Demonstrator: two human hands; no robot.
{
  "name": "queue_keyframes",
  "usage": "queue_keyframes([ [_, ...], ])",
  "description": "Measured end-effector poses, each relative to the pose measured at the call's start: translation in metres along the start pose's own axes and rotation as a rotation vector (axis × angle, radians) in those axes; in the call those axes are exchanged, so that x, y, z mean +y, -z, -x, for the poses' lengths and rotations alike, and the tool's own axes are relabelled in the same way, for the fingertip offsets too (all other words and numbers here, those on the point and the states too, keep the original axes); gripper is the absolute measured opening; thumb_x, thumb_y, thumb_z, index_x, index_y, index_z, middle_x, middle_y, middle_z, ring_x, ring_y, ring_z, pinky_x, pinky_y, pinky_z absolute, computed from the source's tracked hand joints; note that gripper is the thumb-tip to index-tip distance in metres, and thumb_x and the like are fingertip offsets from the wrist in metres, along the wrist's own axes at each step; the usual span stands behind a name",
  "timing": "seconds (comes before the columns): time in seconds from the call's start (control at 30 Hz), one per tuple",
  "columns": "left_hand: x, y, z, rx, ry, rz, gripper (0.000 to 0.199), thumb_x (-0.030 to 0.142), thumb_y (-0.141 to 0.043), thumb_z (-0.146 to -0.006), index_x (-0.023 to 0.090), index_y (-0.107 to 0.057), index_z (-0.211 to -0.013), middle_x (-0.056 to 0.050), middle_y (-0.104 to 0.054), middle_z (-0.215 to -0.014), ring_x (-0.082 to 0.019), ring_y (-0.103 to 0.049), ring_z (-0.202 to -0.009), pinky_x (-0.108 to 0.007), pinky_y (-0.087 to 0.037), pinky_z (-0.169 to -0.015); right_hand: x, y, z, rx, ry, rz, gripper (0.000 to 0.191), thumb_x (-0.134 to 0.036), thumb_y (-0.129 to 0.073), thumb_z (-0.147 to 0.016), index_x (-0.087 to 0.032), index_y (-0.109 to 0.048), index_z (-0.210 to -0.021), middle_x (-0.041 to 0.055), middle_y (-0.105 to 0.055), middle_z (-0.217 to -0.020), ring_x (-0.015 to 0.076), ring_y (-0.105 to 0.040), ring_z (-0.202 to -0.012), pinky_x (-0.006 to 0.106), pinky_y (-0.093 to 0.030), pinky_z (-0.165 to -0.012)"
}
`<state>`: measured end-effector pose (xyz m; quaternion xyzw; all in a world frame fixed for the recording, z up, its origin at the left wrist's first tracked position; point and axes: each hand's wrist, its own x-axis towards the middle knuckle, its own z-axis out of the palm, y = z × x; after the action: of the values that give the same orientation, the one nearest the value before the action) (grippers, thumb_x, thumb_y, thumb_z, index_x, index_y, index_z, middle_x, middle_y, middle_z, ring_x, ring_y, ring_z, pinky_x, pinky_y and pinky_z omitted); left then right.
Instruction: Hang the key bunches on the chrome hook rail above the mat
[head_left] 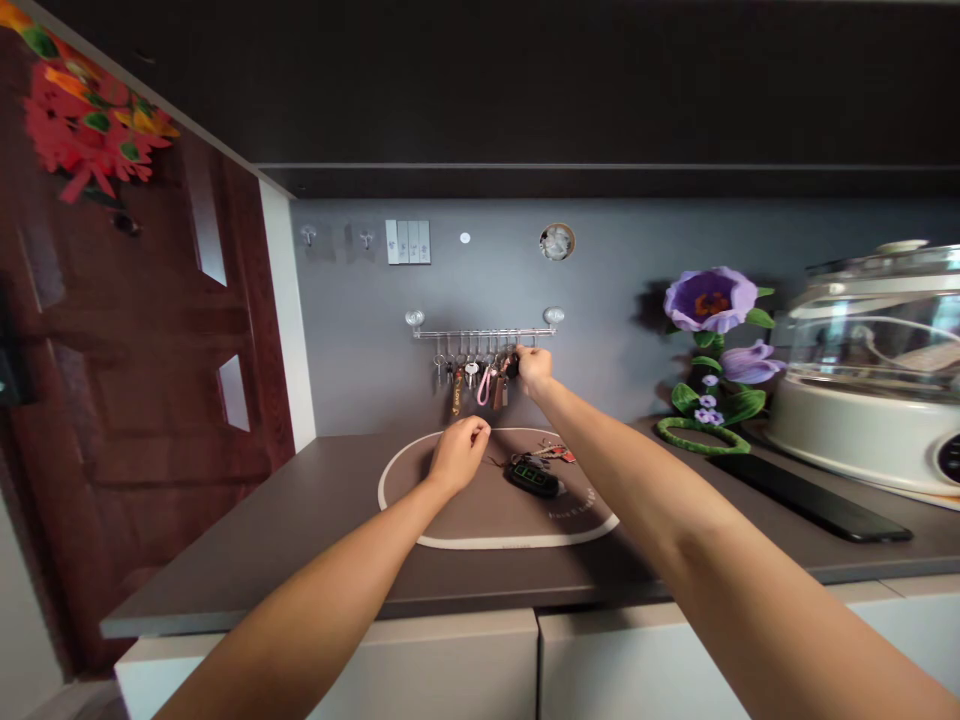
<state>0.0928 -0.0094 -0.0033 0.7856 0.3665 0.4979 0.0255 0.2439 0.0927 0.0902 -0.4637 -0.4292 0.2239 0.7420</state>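
Note:
My right hand reaches up to the right part of a clear hook rail on the wall. Its fingers are pinched at a hook, on a bunch of keys with a dark fob; the exact grip is hidden. Left of it hang several key sets, among them a pink loop strap, a brown tag and a strap with lettering. My left hand hovers over the brown mat, fingers curled, with nothing visible in them. On the mat lie a black car key and red-tagged keys.
To the right stand a purple flower ornament with a green ring base and a glass-and-cream appliance. A black phone-like slab lies before them. A dark cabinet overhangs the counter. At left is a brown door.

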Motion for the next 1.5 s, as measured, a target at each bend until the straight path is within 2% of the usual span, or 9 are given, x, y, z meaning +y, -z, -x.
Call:
queue_keyframes([
  [0.2, 0.0, 0.0, 0.0, 0.007, 0.004, 0.011, 0.019, 0.022, -0.04, -0.081, 0.016, -0.058, -0.076, -0.003, -0.061, -0.073, -0.012, -0.053, -0.068, -0.023, -0.039, -0.064, -0.002, -0.001, 0.003, 0.059, -0.061, 0.042, 0.016, -0.025, -0.053, -0.068, -0.016, -0.049, -0.055, -0.0032, -0.047, -0.05, 0.0074, -0.042, -0.047, 0.02, -0.035, -0.046],
  [0.47, -0.003, 0.0, 0.002, 0.011, 0.003, 0.026, 0.019, 0.024, -0.04, -0.081, 0.016, -0.057, -0.077, -0.003, -0.061, -0.074, -0.013, -0.053, -0.069, -0.023, -0.039, -0.065, 0.004, 0.005, 0.012, -0.072, -0.111, -0.105, 0.016, -0.027, -0.053, -0.07, -0.016, -0.048, -0.059, -0.0043, -0.044, -0.047, 0.007, -0.04, -0.046, 0.018, -0.035, -0.043],
  [0.7, 0.001, 0.0, 0.004, -0.011, 0.013, 0.014, 0.019, 0.023, -0.04, -0.08, 0.016, -0.058, -0.076, -0.003, -0.061, -0.074, -0.013, -0.053, -0.069, -0.023, -0.039, -0.065, 0.008, 0.012, 0.017, -0.137, -0.086, -0.109, 0.013, -0.029, -0.05, -0.073, -0.017, -0.048, -0.07, -0.0045, -0.046, -0.055, 0.0064, -0.041, -0.048, 0.017, -0.036, -0.043],
  [0.9, 0.004, 0.001, 0.006, -0.036, 0.03, -0.001, 0.02, 0.024, -0.04, -0.081, 0.016, -0.058, -0.077, -0.003, -0.062, -0.075, -0.013, -0.054, -0.07, -0.024, -0.039, -0.065, 0.018, 0.021, 0.022, -0.224, -0.117, -0.143, 0.007, -0.025, -0.049, -0.073, -0.018, -0.047, -0.074, -0.0042, -0.048, -0.061, 0.0064, -0.046, -0.051, 0.018, -0.042, -0.049],
  [0.97, 0.006, 0.002, 0.006, -0.038, 0.054, 0.004, 0.02, 0.024, -0.04, -0.08, 0.016, -0.058, -0.077, -0.003, -0.062, -0.075, -0.013, -0.054, -0.069, -0.024, -0.04, -0.066, 0.02, 0.026, 0.027, -0.239, -0.131, -0.155, 0.005, -0.022, -0.048, -0.073, -0.019, -0.046, -0.077, -0.0037, -0.05, -0.064, 0.0067, -0.049, -0.054, 0.019, -0.045, -0.053],
  [1.07, 0.012, 0.004, 0.005, -0.062, 0.086, 0.031, 0.02, 0.025, -0.041, -0.08, 0.016, -0.059, -0.078, -0.003, -0.063, -0.075, -0.013, -0.055, -0.069, -0.025, -0.041, -0.066, 0.023, 0.036, 0.035, -0.214, -0.11, -0.114, 0.013, -0.021, -0.049, -0.072, -0.02, -0.046, -0.085, -0.0014, -0.054, -0.074, 0.0077, -0.053, -0.062, 0.021, -0.047, -0.06],
  [1.17, 0.018, 0.007, 0.001, -0.105, 0.103, 0.056, 0.018, 0.024, -0.044, -0.078, 0.015, -0.06, -0.079, -0.003, -0.063, -0.075, -0.013, -0.056, -0.069, -0.024, -0.042, -0.066, 0.024, 0.05, 0.046, -0.186, -0.061, -0.024, 0.021, -0.019, -0.051, -0.07, -0.019, -0.047, -0.09, 0.0021, -0.055, -0.089, 0.0092, -0.054, -0.076, 0.022, -0.047, -0.067],
  [1.23, 0.021, 0.008, -0.002, -0.147, 0.126, 0.061, 0.017, 0.023, -0.046, -0.076, 0.015, -0.06, -0.078, -0.003, -0.063, -0.073, -0.013, -0.056, -0.067, -0.024, -0.043, -0.065, 0.024, 0.061, 0.055, -0.213, -0.051, 0.011, 0.023, -0.019, -0.052, -0.07, -0.018, -0.048, -0.092, 0.0033, -0.054, -0.095, 0.01, -0.054, -0.081, 0.023, -0.047, -0.069],
  [1.5, 0.027, 0.006, -0.015, -0.366, 0.093, 0.143, 0.018, 0.022, -0.053, -0.072, 0.013, -0.062, -0.085, -0.005, -0.065, -0.085, -0.014, -0.057, -0.076, -0.027, -0.043, -0.073, 0.021, 0.103, 0.092, -0.447, -0.084, -0.015, 0.025, -0.022, -0.053, -0.071, -0.018, -0.05, -0.095, 0.0016, -0.058, -0.082, 0.0096, -0.056, -0.072, 0.026, -0.046, -0.07],
])
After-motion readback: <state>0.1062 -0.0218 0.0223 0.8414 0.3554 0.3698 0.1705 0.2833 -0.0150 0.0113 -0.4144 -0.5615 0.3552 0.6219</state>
